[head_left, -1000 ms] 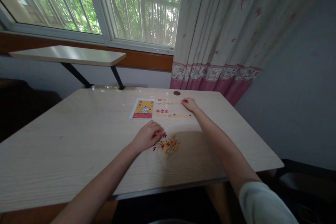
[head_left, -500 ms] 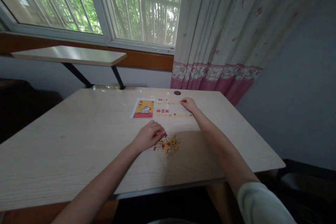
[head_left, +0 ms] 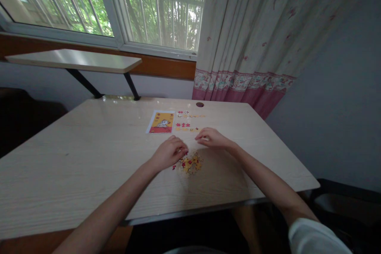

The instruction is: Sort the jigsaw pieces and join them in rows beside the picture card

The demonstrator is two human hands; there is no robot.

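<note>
A small heap of loose yellow and red puzzle pieces (head_left: 190, 163) lies on the pale wooden table (head_left: 89, 158). My left hand (head_left: 168, 152) rests at the heap's left edge, fingers curled down onto the pieces; what they grip is hidden. My right hand (head_left: 212, 138) hovers just beyond the heap with fingers loosely bent and pinched together; nothing shows in them. Farther back lie two joined rows of puzzle pieces (head_left: 189, 122) and a printed reference picture (head_left: 160, 122) with a white animal on orange.
A round cable hole (head_left: 200, 104) sits near the table's far edge. A narrow shelf on black brackets (head_left: 74, 60) stands under the barred window. A flowered curtain (head_left: 253, 39) hangs at the back right, beside a grey wall.
My right hand has drawn back from the far row of joined pieces toward me, and is now close to the loose heap. My left hand has stayed at the heap.
</note>
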